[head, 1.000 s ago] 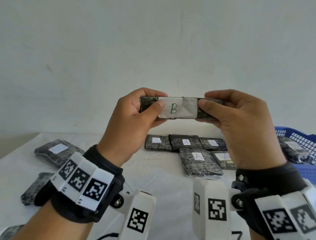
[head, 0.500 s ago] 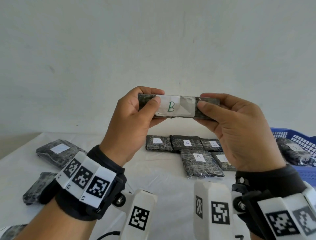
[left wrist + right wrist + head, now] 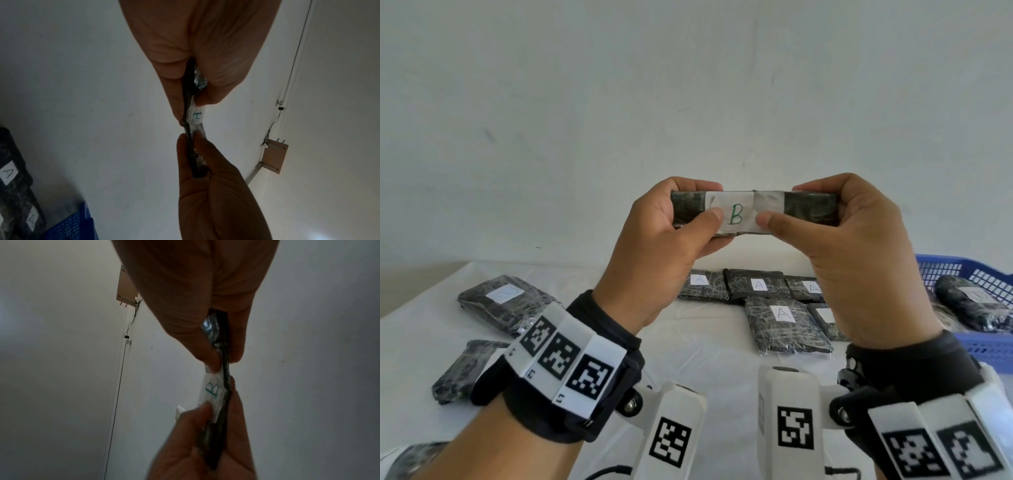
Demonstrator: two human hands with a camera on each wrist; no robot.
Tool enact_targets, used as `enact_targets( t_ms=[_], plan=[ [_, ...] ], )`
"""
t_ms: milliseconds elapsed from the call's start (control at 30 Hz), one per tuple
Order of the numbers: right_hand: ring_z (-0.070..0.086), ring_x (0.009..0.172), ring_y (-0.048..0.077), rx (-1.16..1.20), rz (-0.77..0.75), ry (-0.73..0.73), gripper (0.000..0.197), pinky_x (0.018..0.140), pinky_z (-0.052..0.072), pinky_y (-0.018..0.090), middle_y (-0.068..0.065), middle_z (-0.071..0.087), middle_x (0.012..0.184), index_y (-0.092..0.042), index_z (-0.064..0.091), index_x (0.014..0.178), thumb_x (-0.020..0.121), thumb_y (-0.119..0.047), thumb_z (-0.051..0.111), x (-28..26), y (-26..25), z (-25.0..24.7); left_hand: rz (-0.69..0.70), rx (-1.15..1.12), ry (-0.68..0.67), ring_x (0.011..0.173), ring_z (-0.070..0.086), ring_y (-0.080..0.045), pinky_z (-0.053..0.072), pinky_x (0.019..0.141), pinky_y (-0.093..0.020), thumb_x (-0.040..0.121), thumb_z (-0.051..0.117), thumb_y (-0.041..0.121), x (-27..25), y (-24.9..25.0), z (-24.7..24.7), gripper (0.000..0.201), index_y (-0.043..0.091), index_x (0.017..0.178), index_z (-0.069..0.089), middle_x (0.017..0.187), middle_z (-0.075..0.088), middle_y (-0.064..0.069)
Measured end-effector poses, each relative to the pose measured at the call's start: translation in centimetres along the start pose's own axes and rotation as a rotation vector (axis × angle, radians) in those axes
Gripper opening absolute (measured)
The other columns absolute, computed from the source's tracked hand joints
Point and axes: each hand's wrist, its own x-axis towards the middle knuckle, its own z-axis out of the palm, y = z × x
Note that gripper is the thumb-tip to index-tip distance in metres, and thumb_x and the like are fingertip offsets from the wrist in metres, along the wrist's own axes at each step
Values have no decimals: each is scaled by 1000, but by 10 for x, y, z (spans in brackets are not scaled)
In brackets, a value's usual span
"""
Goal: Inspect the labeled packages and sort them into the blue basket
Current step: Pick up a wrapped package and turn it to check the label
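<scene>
I hold a dark wrapped package (image 3: pixel 810 209) up at chest height, above the table, its white label with a green "B" (image 3: pixel 736 215) facing me. My left hand (image 3: pixel 714 204) pinches its left end, thumb in front and fingers over the top. My right hand (image 3: pixel 782 204) pinches the right end the same way, its thumb at the label's edge. The left wrist view shows the package (image 3: pixel 188 100) edge-on between both hands, and the right wrist view shows the label (image 3: pixel 212 388). The blue basket (image 3: pixel 962 270) stands at the table's right, with a labelled package (image 3: pixel 969 301) in it.
Several packages marked "A" (image 3: pixel 784 325) lie in a group on the white table (image 3: pixel 688 342) under my hands. Two more packages (image 3: pixel 506 301) (image 3: pixel 462 370) lie at the left, another at the bottom left corner (image 3: pixel 410 459). A plain wall is behind.
My right thumb has slid inward along the package to the label's edge. The package now turns its face a little more toward me. Both hands keep their hold.
</scene>
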Motion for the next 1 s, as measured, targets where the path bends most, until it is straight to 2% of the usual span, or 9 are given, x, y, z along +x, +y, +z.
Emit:
enact_targets(
  t_ms=[200, 300, 400, 467, 667, 767, 867, 933, 1000],
  plan=[
    [62, 75, 7, -167, -6, 1, 51, 61, 47, 16, -6, 69, 91, -19, 59, 103, 72, -40, 93, -3, -2, 3, 60, 92, 3, 96, 77, -22, 63, 82, -31, 94, 70, 2, -1, -1, 3, 18, 15, 106, 67, 97, 76, -8],
    [57, 71, 3, -221, -13, 27, 55, 57, 42, 10, -7, 64, 89, -19, 55, 103, 71, -43, 93, -3, -1, 3, 75, 175, -21, 93, 76, -27, 64, 86, -41, 86, 77, 15, -3, -2, 5, 26, 17, 110, 67, 95, 77, -6],
    [55, 70, 2, -235, -8, -14, 59, 56, 44, 11, -8, 61, 87, -20, 54, 106, 71, -45, 93, -4, -1, 4, 75, 162, 1, 92, 76, -23, 63, 90, -46, 91, 73, 3, -4, -3, 5, 24, 16, 110, 66, 94, 77, -5],
    [53, 68, 1, -240, -19, -5, 59, 55, 44, 9, -9, 60, 86, -18, 53, 106, 71, -43, 93, -5, 0, 4, 76, 170, -18, 93, 75, -30, 62, 90, -48, 91, 73, 7, -4, -4, 5, 23, 16, 111, 67, 96, 76, -9],
    [59, 73, 4, -192, -20, -1, 50, 58, 47, 11, -5, 66, 93, -18, 57, 106, 75, -37, 92, -2, 2, 3, 20, 54, -53, 98, 77, -22, 62, 84, -28, 97, 62, -5, -2, -2, 4, 22, 14, 108, 66, 96, 76, -4],
    [63, 74, 3, -117, 18, -31, 40, 65, 50, 14, -2, 70, 93, -19, 62, 105, 80, -27, 91, 2, 4, -2, -8, 16, -67, 101, 76, -21, 61, 85, -28, 99, 55, -9, -1, -1, 2, 26, 13, 110, 65, 99, 74, -5],
    [75, 90, 18, 218, 90, -138, 21, 85, 61, 31, 3, 77, 93, -16, 67, 101, 90, 1, 75, 6, 6, -7, -47, -59, -47, 102, 76, -22, 62, 85, -31, 99, 52, -10, 2, 2, -3, 26, 9, 111, 64, 104, 73, -11],
    [77, 87, 18, 356, 118, -150, 26, 84, 63, 29, 3, 78, 86, -9, 67, 101, 93, 15, 63, 8, 6, -11, -78, -119, -67, 101, 76, -23, 62, 84, -32, 99, 51, -10, 3, 5, -4, 26, 8, 112, 64, 104, 73, -11],
    [77, 90, 18, 429, 125, -161, 27, 86, 63, 30, 6, 78, 91, -6, 68, 106, 96, 16, 56, 8, 5, -13, -88, -148, -69, 101, 76, -24, 62, 83, -31, 99, 48, -12, 3, 7, -5, 29, 8, 112, 63, 106, 71, -13]
  ],
)
